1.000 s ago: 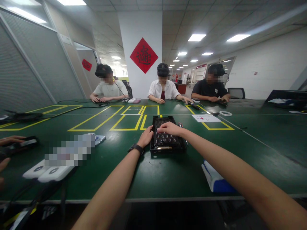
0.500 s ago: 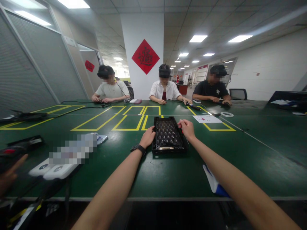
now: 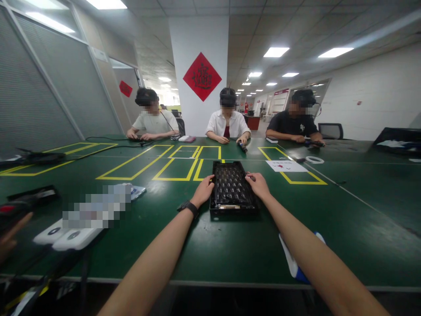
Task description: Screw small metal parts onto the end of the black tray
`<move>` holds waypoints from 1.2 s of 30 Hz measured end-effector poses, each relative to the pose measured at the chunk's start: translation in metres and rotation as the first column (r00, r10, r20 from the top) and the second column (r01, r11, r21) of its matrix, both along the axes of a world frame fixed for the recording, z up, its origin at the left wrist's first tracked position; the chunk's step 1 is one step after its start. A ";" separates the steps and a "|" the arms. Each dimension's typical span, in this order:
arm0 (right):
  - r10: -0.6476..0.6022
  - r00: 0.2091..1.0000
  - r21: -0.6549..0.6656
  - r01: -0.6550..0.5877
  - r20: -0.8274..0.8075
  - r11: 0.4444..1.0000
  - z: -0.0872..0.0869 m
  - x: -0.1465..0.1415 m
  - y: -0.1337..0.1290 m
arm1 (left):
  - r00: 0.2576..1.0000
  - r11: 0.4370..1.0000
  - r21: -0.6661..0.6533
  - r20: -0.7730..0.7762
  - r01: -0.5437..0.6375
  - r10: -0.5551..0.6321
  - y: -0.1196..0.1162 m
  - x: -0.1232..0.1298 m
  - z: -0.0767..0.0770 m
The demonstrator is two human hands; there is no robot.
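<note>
A black rectangular case [image 3: 234, 188] lies on the green table in front of me. Rows of small shiny pieces fill its dark insert, and a pale metallic strip [image 3: 229, 206] lies near its front edge. My left hand [image 3: 203, 192] grips the case's left side, thumb on the rim. My right hand [image 3: 258, 185] is closed at the right rim, with its thumb and fingers against the side; part of the grip is hidden. A dark watch [image 3: 188, 209] is on my left wrist.
Yellow tape outlines [image 3: 174, 170] mark the green table. White power strips [image 3: 70, 235] with cables lie left, near another person's hand [image 3: 9, 235]. A white sheet [image 3: 285, 166] and white ring [image 3: 314, 160] lie right. A blue-and-white item [image 3: 292, 259] is under my right forearm. Three people sit opposite.
My right hand has come down from just above the case's right edge onto its side. My left hand stays in place. Opposite, the middle person's dark handheld object has moved left.
</note>
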State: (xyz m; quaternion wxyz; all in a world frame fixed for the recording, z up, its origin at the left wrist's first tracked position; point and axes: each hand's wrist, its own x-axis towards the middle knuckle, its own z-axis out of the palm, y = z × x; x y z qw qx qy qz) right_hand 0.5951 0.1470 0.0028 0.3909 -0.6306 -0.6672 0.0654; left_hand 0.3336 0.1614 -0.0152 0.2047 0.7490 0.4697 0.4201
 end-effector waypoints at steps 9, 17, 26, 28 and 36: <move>-0.047 0.999 -0.131 0.048 0.016 0.990 0.004 0.006 0.000 | 0.999 1.000 -0.008 -0.023 -0.023 0.022 -0.001 0.000 0.001; -0.003 1.000 -0.206 0.008 0.025 0.979 0.010 0.016 -0.009 | 0.999 1.000 -0.015 -0.028 -0.025 0.025 -0.002 0.000 0.002; -0.093 0.989 -0.237 0.117 0.111 0.964 -0.001 0.018 -0.003 | 0.998 1.000 0.018 0.054 -0.019 0.018 -0.001 0.003 -0.001; -0.114 0.983 -0.265 0.149 0.145 0.953 0.001 0.018 -0.004 | 0.997 0.999 0.018 0.057 -0.044 0.043 -0.004 0.004 0.001; -0.174 0.943 -0.291 0.258 0.284 0.921 0.007 0.007 -0.013 | 0.983 0.979 0.137 -0.089 -0.148 0.161 -0.019 0.001 0.010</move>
